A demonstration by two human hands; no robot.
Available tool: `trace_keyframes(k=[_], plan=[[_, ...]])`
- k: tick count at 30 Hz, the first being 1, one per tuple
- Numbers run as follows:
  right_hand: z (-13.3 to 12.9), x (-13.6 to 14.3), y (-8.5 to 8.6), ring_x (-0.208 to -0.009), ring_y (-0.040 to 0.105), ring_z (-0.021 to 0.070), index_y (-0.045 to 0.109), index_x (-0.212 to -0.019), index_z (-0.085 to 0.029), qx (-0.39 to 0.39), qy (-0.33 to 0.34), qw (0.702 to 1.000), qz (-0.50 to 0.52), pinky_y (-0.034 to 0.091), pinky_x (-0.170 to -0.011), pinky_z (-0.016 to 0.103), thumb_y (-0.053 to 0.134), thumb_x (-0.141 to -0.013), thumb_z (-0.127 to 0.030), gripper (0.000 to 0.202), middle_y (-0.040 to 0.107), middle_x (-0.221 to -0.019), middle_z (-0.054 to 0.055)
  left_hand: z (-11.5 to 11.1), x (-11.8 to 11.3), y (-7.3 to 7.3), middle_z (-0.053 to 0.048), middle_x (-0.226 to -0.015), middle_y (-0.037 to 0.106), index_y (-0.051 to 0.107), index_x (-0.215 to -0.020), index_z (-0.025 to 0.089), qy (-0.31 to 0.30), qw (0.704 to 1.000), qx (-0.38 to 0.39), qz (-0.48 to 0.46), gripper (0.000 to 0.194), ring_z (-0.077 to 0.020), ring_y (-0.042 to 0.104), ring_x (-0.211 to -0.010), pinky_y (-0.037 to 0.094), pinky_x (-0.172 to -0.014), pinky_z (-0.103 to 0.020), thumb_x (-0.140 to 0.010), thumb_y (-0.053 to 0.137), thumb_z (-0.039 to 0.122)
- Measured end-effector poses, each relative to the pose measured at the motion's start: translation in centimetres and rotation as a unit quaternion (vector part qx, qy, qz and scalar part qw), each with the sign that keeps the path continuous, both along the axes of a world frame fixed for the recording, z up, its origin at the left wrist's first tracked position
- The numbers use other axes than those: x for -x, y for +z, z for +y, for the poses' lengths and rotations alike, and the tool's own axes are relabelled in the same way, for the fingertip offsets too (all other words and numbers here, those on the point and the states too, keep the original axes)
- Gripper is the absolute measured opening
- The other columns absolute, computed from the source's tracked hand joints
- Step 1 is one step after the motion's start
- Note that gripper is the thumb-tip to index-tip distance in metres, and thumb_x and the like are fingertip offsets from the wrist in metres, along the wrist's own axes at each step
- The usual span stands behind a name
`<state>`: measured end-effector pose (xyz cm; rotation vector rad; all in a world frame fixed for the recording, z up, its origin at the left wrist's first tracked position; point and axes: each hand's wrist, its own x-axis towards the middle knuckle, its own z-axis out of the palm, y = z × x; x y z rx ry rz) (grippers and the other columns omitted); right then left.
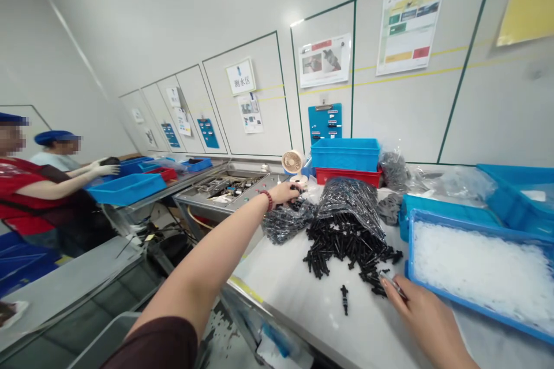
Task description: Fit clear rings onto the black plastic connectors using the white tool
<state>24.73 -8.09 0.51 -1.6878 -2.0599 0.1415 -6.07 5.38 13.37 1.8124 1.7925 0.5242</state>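
My left hand [285,192] reaches out over a smaller clear plastic bag [288,222] of black parts. Its fingers are closed around a small dark part, only partly visible. My right hand [418,302] pinches a thin silvery piece [395,285] between thumb and fingers, its kind unclear. The tip of that piece is beside a pile of black slender plastic fittings [341,242]. These spill onto the white tabletop from a large open plastic bag [350,199]. One black fitting [344,300] lies apart, nearer to me.
At right stands a blue tray [411,242] of small white translucent pieces. Behind the bags, a blue bin [345,154] sits on a red one [324,176] near a small fan [293,162]. Two co-workers, one in a red shirt [30,196], stand at far left.
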Motion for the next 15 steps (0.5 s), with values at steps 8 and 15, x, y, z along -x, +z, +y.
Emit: trace_keyframes(k=[8,15], plan=[[0.4,-0.7,-1.7,-0.043,0.053,0.0183,0.041,-0.056,-0.026,-0.013,0.011,1.0,0.022,0.032,-0.04,0.024,0.029,-0.082,-0.057,0.042,0.054,-0.045,0.0,6.0,-0.6,-1.8,-0.008,-0.108,0.056,0.056,-0.105,0.014,-0.087,0.953,0.019,0.289,0.023,-0.0187,0.056,-0.094,0.048,-0.082,-0.038,-0.088,0.051,0.029],[0.3,-0.5,-1.4,-0.042,0.053,0.0192,0.04,-0.056,-0.026,-0.001,0.019,0.999,0.029,0.032,-0.039,0.024,0.029,-0.082,-0.056,0.041,0.052,-0.044,-0.001,6.3,0.8,-2.4,-0.009,-0.111,0.055,0.054,-0.109,0.013,-0.121,0.912,-0.09,0.381,0.028,-0.021,0.055,-0.1,0.044,-0.088,-0.044,-0.088,0.051,0.032]])
